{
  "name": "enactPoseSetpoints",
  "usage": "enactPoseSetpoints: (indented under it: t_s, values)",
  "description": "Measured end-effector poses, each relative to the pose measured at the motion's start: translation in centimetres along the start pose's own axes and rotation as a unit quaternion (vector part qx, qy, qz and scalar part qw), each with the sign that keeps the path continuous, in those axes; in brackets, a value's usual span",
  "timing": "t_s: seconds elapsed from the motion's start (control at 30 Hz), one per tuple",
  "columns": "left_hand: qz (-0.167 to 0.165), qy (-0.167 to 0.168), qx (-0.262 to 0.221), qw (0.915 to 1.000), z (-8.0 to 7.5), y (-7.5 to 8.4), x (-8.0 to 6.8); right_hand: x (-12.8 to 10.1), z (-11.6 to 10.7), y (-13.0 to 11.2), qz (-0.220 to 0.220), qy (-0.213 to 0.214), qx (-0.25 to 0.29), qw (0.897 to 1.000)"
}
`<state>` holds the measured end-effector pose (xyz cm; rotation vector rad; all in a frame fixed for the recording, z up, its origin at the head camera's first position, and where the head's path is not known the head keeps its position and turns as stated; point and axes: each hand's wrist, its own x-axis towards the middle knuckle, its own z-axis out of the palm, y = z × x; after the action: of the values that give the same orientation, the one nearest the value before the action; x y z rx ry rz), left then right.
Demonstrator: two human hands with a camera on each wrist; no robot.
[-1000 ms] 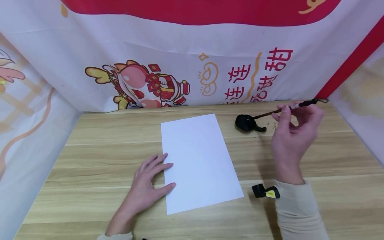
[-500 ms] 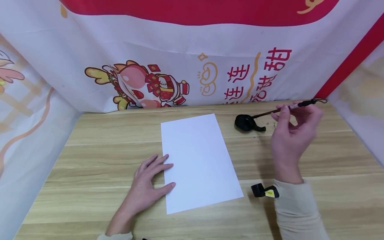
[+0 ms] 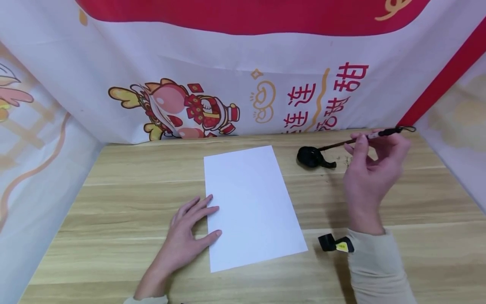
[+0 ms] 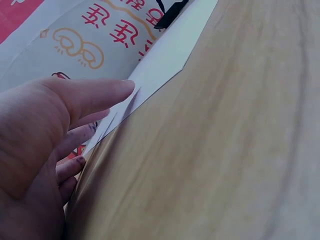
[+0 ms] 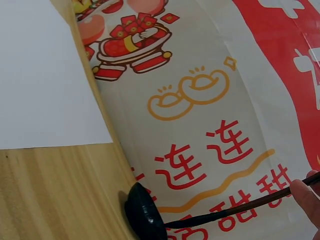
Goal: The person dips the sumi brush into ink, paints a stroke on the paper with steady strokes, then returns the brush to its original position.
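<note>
My right hand [image 3: 372, 169] pinches a dark writing brush [image 3: 347, 142] near the top of its handle, the hanging loop pointing away to the right. The brush's bristle end [image 5: 187, 221] is at the rim of a small black ink dish [image 3: 310, 156], which has a short curved stem. A blank white sheet of paper [image 3: 254, 202] lies on the table, left of the dish. Along its left edge my left hand [image 3: 186, 236] rests with fingers and thumb spread, fingertips on the sheet. In the left wrist view the thumb [image 4: 102, 95] extends over the paper's edge.
The wooden table [image 3: 114, 211] runs back to a white printed cloth [image 3: 228, 55] with red lettering, and cloth sides stand left and right. Small dark specks [image 3: 348, 160] lie beside the dish. A black wrist camera [image 3: 336, 242] sticks out from the right sleeve.
</note>
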<state>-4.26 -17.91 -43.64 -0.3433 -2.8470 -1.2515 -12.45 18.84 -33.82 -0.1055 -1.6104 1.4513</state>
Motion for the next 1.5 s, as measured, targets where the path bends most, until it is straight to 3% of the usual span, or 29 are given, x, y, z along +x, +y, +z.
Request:
enactPoseSetpoints:
  t_s: [0.17,0.4,0.63,0.9,1.2,1.5]
  values:
    - [0.006,0.009,-0.008,0.9999,-0.01,-0.03,-0.17,-0.27,0.14,0.18,0.010,-0.012,-0.021,1.000]
    - [0.006,0.008,0.003,0.9999,-0.11,0.10,-0.14,0.01,-0.07,-0.52,-0.002,0.015,-0.011,1.000]
    - [0.004,0.004,0.002,1.0000,-0.10,0.11,-0.10,-0.30,0.25,-0.02,0.005,-0.015,-0.026,1.000]
    - [0.007,0.004,0.005,1.0000,-0.09,0.07,-0.01,-0.04,0.07,-0.20,-0.004,0.011,-0.018,1.000]
    - [-0.004,0.002,0.008,1.0000,-0.06,0.13,-0.05,-0.32,0.24,0.04,0.000,-0.013,-0.025,1.000]
    - [-0.008,-0.003,-0.017,0.9998,-0.49,0.05,-0.15,0.19,-0.15,0.22,-0.008,0.004,-0.014,1.000]
